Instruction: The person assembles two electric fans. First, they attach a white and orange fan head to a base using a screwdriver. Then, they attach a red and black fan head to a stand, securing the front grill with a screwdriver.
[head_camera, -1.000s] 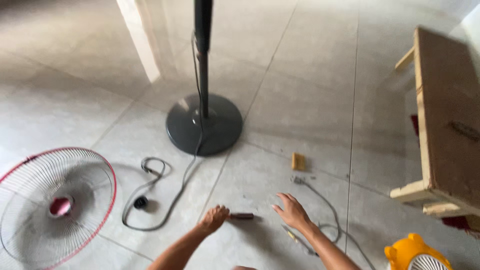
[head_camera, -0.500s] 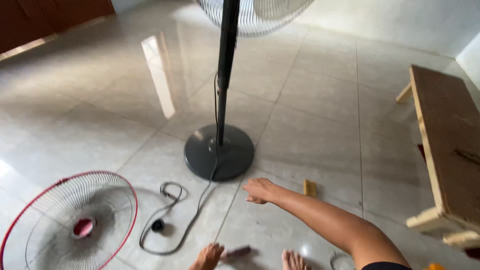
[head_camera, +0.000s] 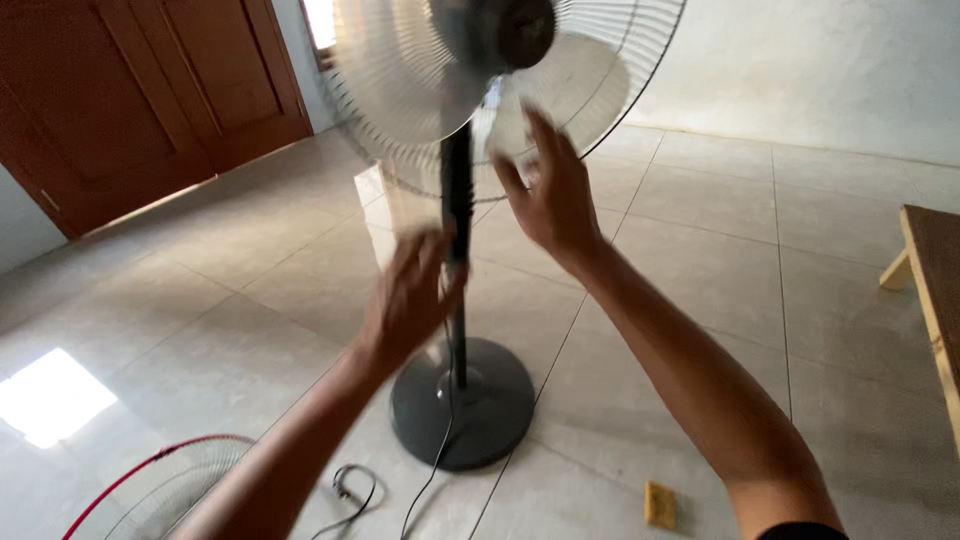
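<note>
Two hands are raised toward a standing fan: the left hand (head_camera: 408, 298) is blurred just in front of the pole (head_camera: 457, 262), fingers loosely curled and holding nothing that I can make out, while the right hand (head_camera: 552, 196) is up at the fan head (head_camera: 500, 75) with fingers spread, close to the wire guard, though contact cannot be told through the blur. That head stands atop its pole on a round dark base (head_camera: 463, 403) in the middle of the floor. Pushing high on so tall a stand could, I judge, tip it off its base, and fingers might slip between the guard wires; the cord (head_camera: 352, 489) lying loose beside the base could also catch a foot. Underfoot is glossy pale tile (head_camera: 690, 260), probably slick, with a bright patch of light at left. A red-rimmed grille (head_camera: 150, 490), a small yellow block (head_camera: 660, 503), a wooden bench (head_camera: 935, 275), a brown door (head_camera: 150, 90) and a white wall (head_camera: 820, 70) surround it.
</note>
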